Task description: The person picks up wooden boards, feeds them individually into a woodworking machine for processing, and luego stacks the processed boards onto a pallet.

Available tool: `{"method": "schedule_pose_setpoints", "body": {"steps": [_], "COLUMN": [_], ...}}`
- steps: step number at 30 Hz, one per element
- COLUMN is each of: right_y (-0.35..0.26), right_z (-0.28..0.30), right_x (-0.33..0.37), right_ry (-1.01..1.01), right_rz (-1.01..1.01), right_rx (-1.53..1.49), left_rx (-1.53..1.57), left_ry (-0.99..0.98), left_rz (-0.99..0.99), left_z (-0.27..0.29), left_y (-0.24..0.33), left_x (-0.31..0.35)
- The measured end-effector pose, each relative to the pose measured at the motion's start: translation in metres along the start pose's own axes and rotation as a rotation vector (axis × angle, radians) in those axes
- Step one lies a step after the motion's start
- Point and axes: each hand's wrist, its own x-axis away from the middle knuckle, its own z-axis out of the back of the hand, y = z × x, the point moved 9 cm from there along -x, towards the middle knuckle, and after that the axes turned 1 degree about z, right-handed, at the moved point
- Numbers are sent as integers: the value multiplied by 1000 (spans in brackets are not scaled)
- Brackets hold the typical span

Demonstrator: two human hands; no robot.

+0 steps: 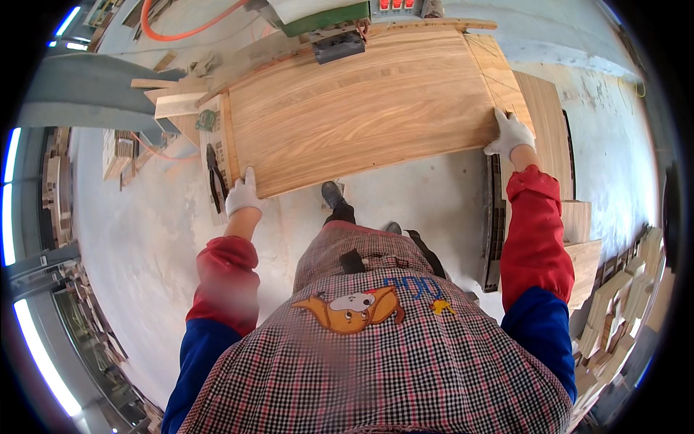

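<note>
A wide wooden panel (361,108) with light brown grain lies across in front of me, its far edge by a dark metal block (338,48) of a machine. My left hand (244,195), in a white glove, grips the panel's near left corner, one finger up along the side. At the near right corner my right hand (511,135), gloved alike, is closed on the panel's edge, its fingertips partly out of sight. A pair of black-handled pliers (215,177) lies on a narrow board just left of my left hand.
A green and white machine (318,18) with red switches stands beyond the panel. An orange hose (173,36) curves at the far left. Several boards (547,123) are stacked on the right beside a dark pallet (494,217). More wood pieces (614,304) lie at the lower right.
</note>
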Motion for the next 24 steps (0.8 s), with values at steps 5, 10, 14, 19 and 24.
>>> {"method": "schedule_pose_setpoints", "body": {"steps": [5,10,14,19,24], "right_y": [-8,-5,1,-4,16], "right_z": [8,8,4,2,-18], "right_x": [7,8,6,3,-1], "right_ry": [-9,10,31,43,140], "right_rz": [-12,-18,-13,-3,29], "right_rx": [-7,-9,-45,-31,-105], "left_rx": [4,19,27,36,37], "left_ry": [-16,-32,-53,-30,-43], "left_rz": [15,16,25,20,-13], "left_z": [-1,-1,0,-11,-23], "left_y": [-3,-4,-2,-7,-5], "left_x": [1,-1,-1,3,-8]}}
